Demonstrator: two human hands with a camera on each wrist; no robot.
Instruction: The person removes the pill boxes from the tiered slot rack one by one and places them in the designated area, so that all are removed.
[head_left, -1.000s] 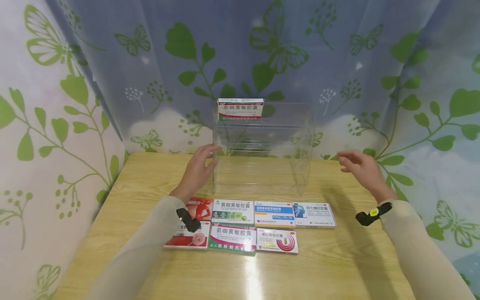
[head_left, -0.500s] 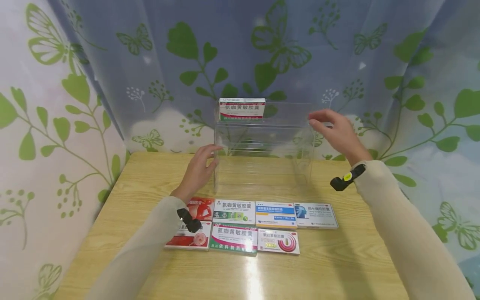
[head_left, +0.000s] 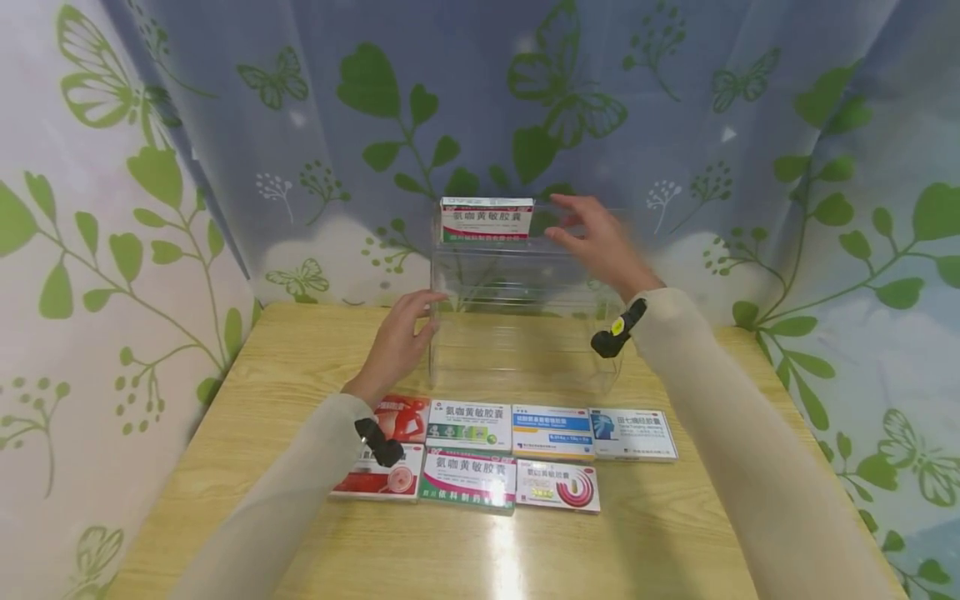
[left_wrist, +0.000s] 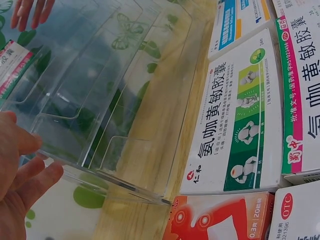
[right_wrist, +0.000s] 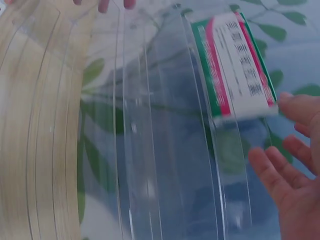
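A clear acrylic tiered rack (head_left: 517, 342) stands on the wooden table. At the left of its top tier, a white, red and green medicine box (head_left: 487, 222) leans upright. My right hand (head_left: 600, 246) is over the top tier, just right of that box, thumb and fingers spread apart; in the right wrist view the fingertips (right_wrist: 285, 100) come near the box's end. My left hand (head_left: 396, 342) is at the rack's left side, fingertips at its edge and fingers loosely bent. The left wrist view shows these fingers (left_wrist: 42, 180) beside the clear side panel.
Several medicine boxes lie flat in two rows before the rack: a green-figured box (head_left: 468, 425), a blue-and-white box (head_left: 552, 432), a face-print box (head_left: 632, 434), a pink-and-green box (head_left: 468, 478), a pink-ring box (head_left: 558, 486) and two red ones. A patterned curtain (head_left: 315, 167) hangs behind.
My right hand has moved left and up from the right of the rack to above its top tier, near the standing box. The left hand has stayed at the rack's left side.
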